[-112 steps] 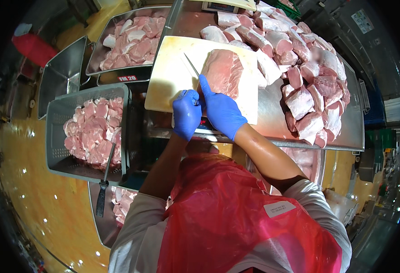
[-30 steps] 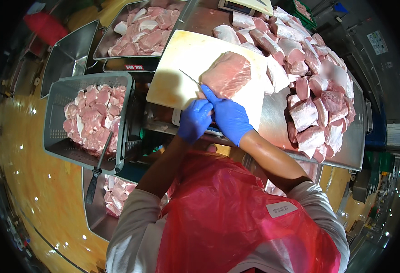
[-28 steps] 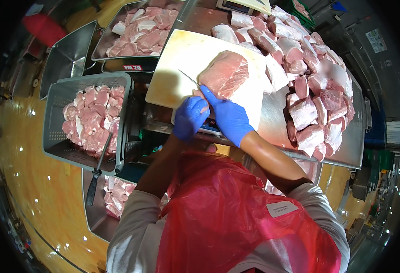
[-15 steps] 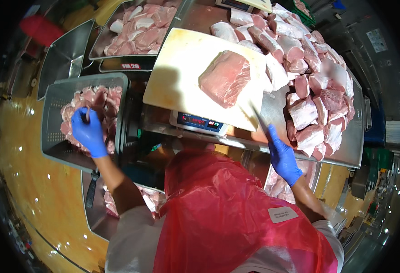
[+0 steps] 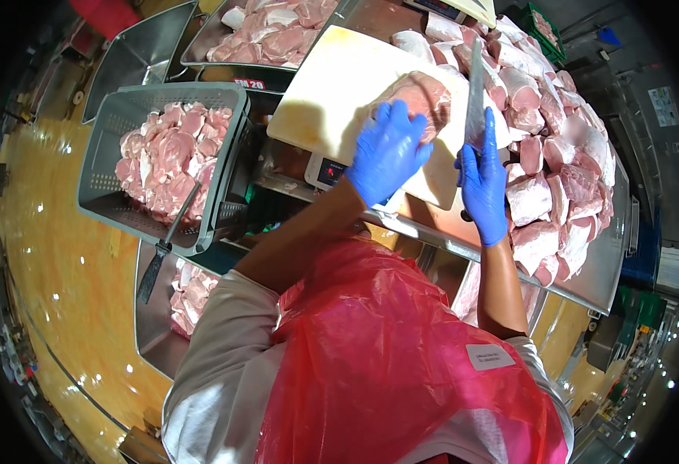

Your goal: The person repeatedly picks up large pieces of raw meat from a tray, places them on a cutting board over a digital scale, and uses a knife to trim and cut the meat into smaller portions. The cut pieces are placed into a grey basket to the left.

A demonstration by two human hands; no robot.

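The big pink meat [image 5: 436, 94] lies near the white board's [image 5: 316, 85] right edge, just past the left hand [image 5: 389, 151], the nearer one. Its fingers hide the meat's long way; I can't tell if they grip. The right hand [image 5: 484, 185], by that edge, grasps a knife [image 5: 475, 93] pointing away.

Head cam: left one of fisheye pair, worn on person's head. Faces steeply down, slightly forward. Apron [image 5: 401, 356] fills lower middle, forearms run up frame, left hand [image 5: 389, 155] and right hand [image 5: 482, 189] near centre, cutting board [image 5: 316, 100] just above. Near on work, floor [image 5: 69, 263] farther off. Upright, unmirrored; edges bow toward black rim.
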